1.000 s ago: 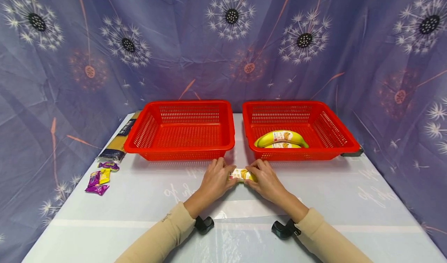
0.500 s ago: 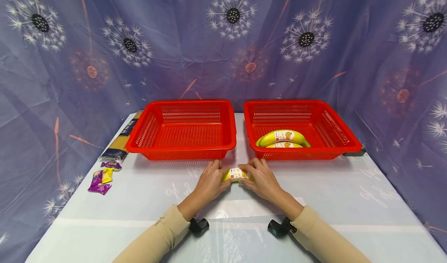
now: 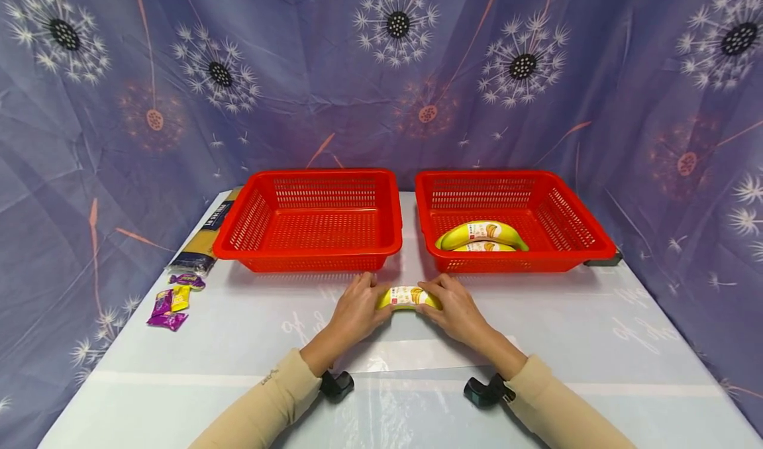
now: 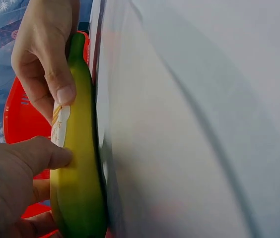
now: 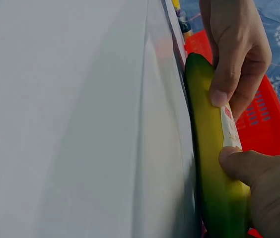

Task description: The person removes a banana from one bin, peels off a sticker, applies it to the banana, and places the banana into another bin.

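Head view: both hands hold a labelled banana (image 3: 408, 297) on the pale bench (image 3: 596, 343), just in front of the gap between two red baskets. The left hand (image 3: 356, 312) pinches one end, the right hand (image 3: 456, 310) the other, each with thumb and fingers curled round the fruit. Compared with a second ago, more of the yellow skin and its label shows between the hands. Two more bananas (image 3: 481, 236) lie in the right basket (image 3: 596, 240); the left basket (image 3: 306, 260) and the sweets (image 3: 171, 300) are unmoved.
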`<action>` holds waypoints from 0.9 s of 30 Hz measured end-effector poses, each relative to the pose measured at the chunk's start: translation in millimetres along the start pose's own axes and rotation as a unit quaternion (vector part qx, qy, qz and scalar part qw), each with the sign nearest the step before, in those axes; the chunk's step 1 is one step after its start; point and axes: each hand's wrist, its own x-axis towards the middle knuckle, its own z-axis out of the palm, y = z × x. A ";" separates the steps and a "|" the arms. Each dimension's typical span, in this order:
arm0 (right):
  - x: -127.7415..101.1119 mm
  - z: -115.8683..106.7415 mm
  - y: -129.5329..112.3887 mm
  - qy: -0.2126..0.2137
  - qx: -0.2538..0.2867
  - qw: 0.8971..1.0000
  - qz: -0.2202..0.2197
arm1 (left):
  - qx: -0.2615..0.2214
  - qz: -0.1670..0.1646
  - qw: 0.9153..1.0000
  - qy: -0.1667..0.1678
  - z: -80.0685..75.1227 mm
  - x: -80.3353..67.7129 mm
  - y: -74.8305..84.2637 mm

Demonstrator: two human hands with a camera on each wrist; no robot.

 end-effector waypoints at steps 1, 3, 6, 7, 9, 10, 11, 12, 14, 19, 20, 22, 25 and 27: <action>-0.3 0.2 0.2 -0.002 0.003 1.000 0.000 | -0.007 -0.010 1.000 -0.009 -0.7 -0.2 -0.2; -0.5 1.1 -0.2 -0.001 0.005 1.000 0.001 | -0.025 -0.036 0.999 -0.028 -2.0 -1.0 -1.5; 0.0 3.3 -1.8 0.004 0.010 1.000 0.008 | -0.059 -0.073 0.994 -0.046 -5.3 -3.5 -5.6; 0.4 4.3 -2.4 0.007 0.010 1.000 0.010 | -0.071 -0.085 0.993 -0.049 -6.8 -4.5 -7.4; 1.5 5.9 -4.1 0.012 0.011 1.000 0.013 | -0.086 -0.094 0.991 -0.049 -9.6 -6.4 -11.0; 2.2 6.7 -4.8 0.015 0.012 1.000 0.014 | -0.093 -0.097 0.990 -0.048 -11.0 -7.2 -12.6; 2.8 7.3 -5.7 0.017 0.012 1.000 0.014 | -0.101 -0.101 0.989 -0.047 -12.4 -7.7 -14.0; 3.3 7.7 -6.6 0.019 0.013 1.000 0.014 | -0.104 -0.104 0.988 -0.048 -13.7 -8.2 -15.1; 3.8 9.0 -7.9 0.020 0.012 1.000 0.014 | -0.106 -0.103 0.988 -0.049 -15.2 -9.4 -17.0; 1.7 7.8 -8.1 0.015 0.023 0.999 0.024 | -0.110 -0.102 0.987 -0.053 -17.2 -10.7 -17.8; 0.5 6.3 -7.1 0.013 0.031 0.999 0.030 | -0.111 -0.103 0.987 -0.053 -17.5 -10.8 -17.5; -3.3 0.7 -3.8 0.004 0.049 0.998 0.045 | -0.115 -0.105 0.986 -0.054 -18.1 -11.1 -16.8; -11.2 -10.2 6.8 -0.002 0.083 0.993 0.080 | -0.115 -0.105 0.986 -0.054 -18.9 -11.6 -16.4; -16.8 -18.5 16.7 -0.002 0.112 0.987 0.111 | -0.114 -0.106 0.986 -0.053 -19.2 -12.1 -16.6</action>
